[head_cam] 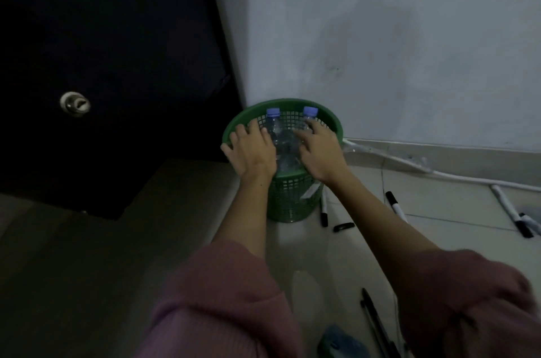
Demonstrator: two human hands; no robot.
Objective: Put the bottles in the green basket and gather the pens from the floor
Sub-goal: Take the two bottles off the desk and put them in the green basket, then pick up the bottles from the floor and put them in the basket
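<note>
Item: round green plastic lattice basket (295,196), standing on the pale tiled floor (366,246) in the corner where a dark door (102,50) meets a grey-white wall (395,35). Contents: two clear plastic bottles with blue screw caps, the left bottle (273,123) and the right bottle (308,119), both upright inside the basket with necks leaning toward the far rim, caps level with it. Left hand (252,150): palm down, fingers spread over the near-left rim and against the left bottle; flat, not closed round anything. Right hand (319,150): palm down, fingers loosely spread on the right bottle's shoulder; whether it grips cannot be told. Bottle step judged complete or nearly so. Remaining items, pens on the floor: a white marker with black cap (323,212) touching the basket's base on its right, long axis running toward the viewer; a short black loose cap or pen piece (344,227) just beside it; a second white marker with black cap (395,206) further right, lying diagonally; a third white marker (510,212) well apart at the far right; dark slim pens (377,325) near the viewer, under the right forearm. All pens lie right of the basket, so the right hand is the nearer for gathering. A white tag (310,191) sits on the basket wall; its writing cannot be read. No brand legible on bottles or markers.
</note>
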